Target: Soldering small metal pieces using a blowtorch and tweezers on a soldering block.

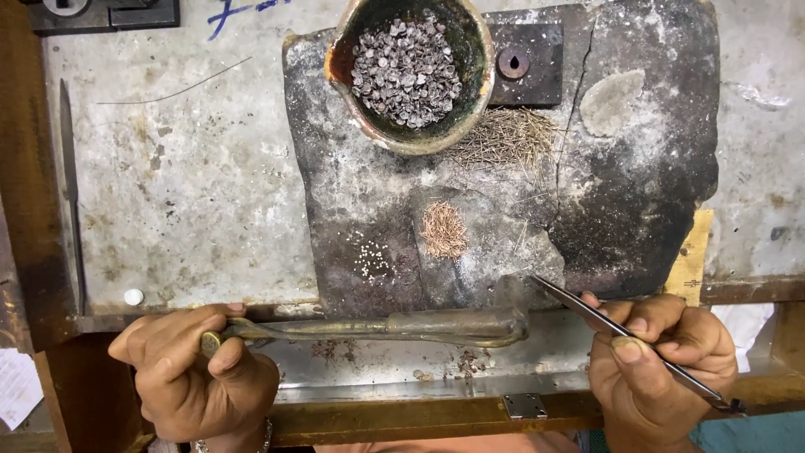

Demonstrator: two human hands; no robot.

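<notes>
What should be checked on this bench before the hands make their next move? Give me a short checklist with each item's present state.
1. Left hand grips the metal torch by its thin end: ok.
2. Right hand holds the tweezers pinched between thumb and fingers: ok.
3. Tweezers' tip over the dark slab's lower edge, carrying a piece: cannot tell, too small.
4. Torch lit: cannot tell, no flame clearly visible.
5. Bowl of small dark pieces upright on the slab: ok.
6. Copper-coloured pile, tiny pale beads and heap of thin wires lie apart from each other: ok.
</notes>
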